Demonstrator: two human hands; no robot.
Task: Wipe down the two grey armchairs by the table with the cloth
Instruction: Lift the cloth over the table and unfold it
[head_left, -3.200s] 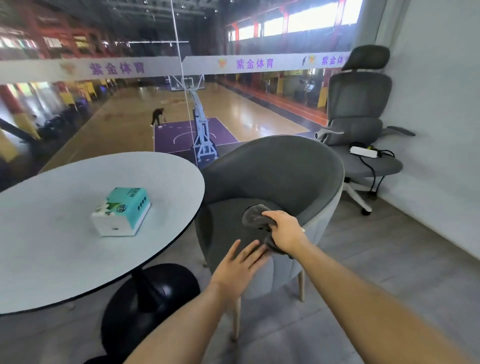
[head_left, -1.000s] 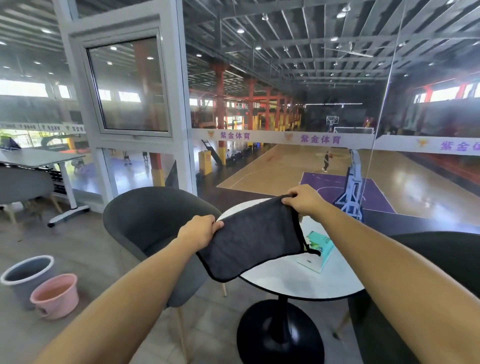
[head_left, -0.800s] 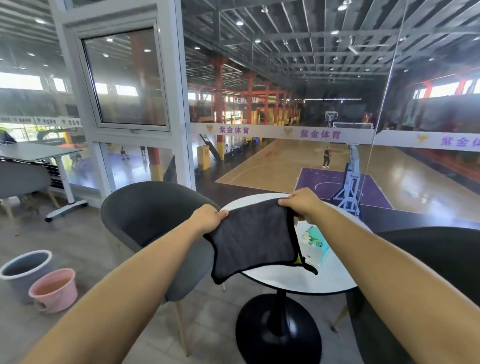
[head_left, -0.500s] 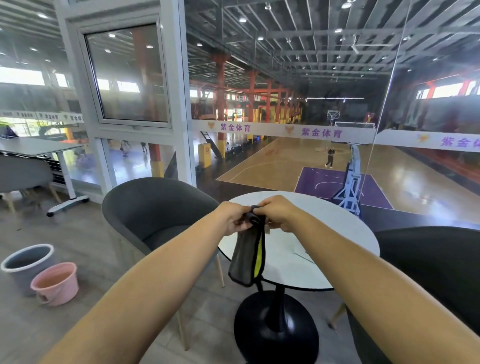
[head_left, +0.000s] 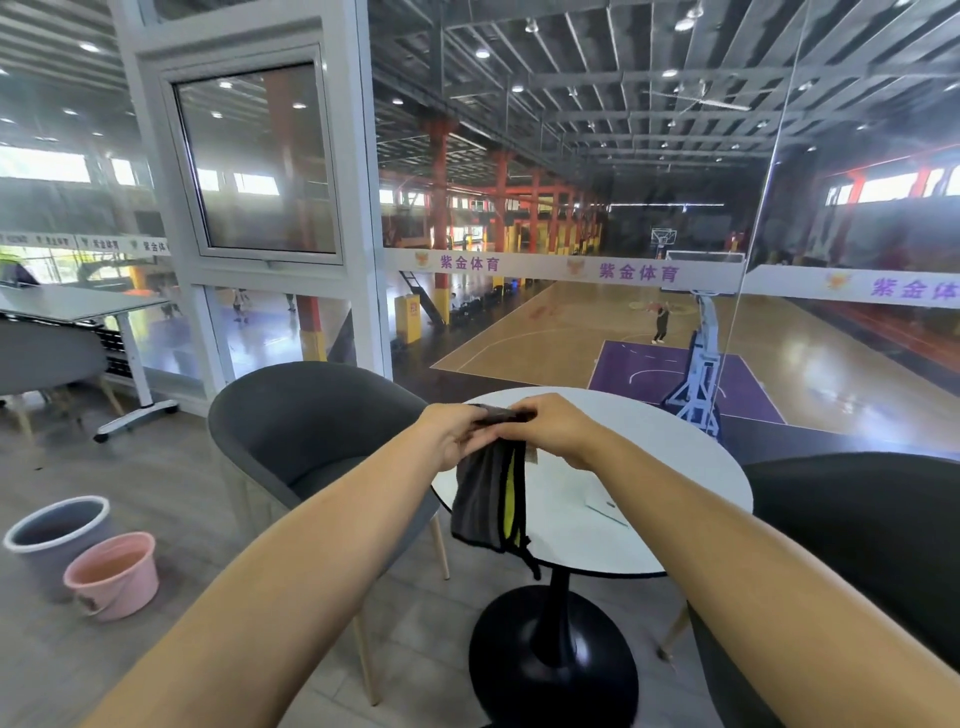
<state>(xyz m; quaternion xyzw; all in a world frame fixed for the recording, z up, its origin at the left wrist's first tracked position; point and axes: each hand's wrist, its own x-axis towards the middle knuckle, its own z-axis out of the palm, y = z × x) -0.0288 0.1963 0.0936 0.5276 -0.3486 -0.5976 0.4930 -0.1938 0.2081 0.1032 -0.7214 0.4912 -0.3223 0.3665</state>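
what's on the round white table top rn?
On the round white table only a pale flat corner shows, unidentifiable. The folded grey-and-yellow cloth, pinched by the left hand and right hand, and the right forearm hide part of the top.

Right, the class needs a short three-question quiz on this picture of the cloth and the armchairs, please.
1. Which hands grip the cloth?
2. True or false: the cloth is spread out flat.
3. The bucket nearer the camera is: A pink, B green, C white.
Key: 1 both, the left hand and the right hand; 2 false, it hangs folded; 3 A.
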